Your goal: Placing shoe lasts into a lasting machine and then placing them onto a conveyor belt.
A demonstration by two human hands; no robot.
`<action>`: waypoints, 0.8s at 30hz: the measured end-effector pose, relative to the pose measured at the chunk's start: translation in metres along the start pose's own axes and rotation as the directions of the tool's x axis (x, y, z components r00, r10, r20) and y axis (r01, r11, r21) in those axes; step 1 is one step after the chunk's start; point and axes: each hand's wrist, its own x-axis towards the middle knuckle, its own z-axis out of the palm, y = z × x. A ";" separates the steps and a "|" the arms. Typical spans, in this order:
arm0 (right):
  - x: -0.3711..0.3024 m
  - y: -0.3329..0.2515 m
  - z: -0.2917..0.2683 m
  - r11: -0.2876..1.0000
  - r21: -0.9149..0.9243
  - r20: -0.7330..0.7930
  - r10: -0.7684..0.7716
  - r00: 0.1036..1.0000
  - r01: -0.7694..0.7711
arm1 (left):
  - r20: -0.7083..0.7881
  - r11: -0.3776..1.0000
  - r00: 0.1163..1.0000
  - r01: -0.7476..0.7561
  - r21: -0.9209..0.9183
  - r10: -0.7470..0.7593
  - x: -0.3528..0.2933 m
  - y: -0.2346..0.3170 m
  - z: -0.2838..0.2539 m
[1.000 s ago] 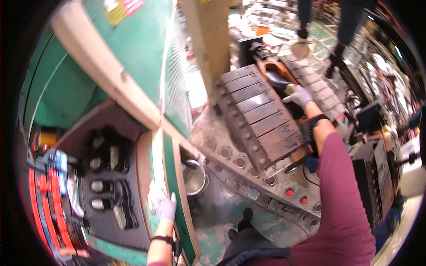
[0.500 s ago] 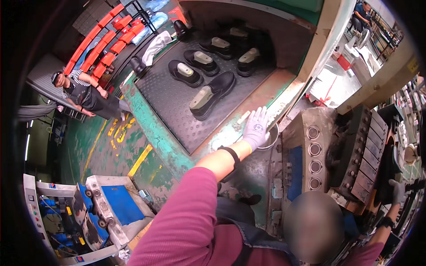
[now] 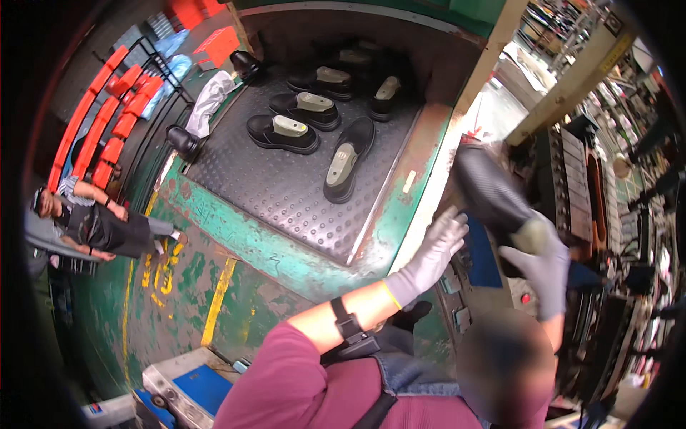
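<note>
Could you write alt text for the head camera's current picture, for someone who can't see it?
A gloved right hand grips a blurred dark shoe, with the gloved left hand open beside it. To the left, several black shoes rest on a dark studded mat edged in green; farther left is a person in a dark apron.

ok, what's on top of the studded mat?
At least six black shoes with pale inserts. The rearmost is dim in shadow; the studded mat beneath each shoe is covered.
</note>
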 end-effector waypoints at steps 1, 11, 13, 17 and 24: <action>-0.009 -0.019 0.032 1.000 -0.016 0.036 -0.016 0.999 0.016 | 0.061 0.984 0.998 0.033 -0.174 -0.022 -0.017 0.021 0.006; -0.087 -0.056 0.145 0.872 -0.239 0.270 -0.362 0.892 0.427 | -0.408 0.910 0.905 -0.262 -0.320 0.117 -0.068 0.294 -0.219; -0.109 -0.026 0.148 0.907 -0.266 0.308 -0.241 0.920 0.327 | -0.588 0.928 0.797 -0.313 -0.201 0.142 -0.052 0.330 -0.252; -0.154 0.014 0.140 0.948 -0.284 0.288 -0.055 0.956 0.141 | -0.679 0.954 0.721 -0.280 -0.106 0.136 -0.017 0.365 -0.284; -0.286 0.085 0.112 0.867 -0.328 0.039 0.409 0.912 -0.375 | -0.710 0.770 0.687 0.536 0.346 -0.159 -0.008 0.405 -0.318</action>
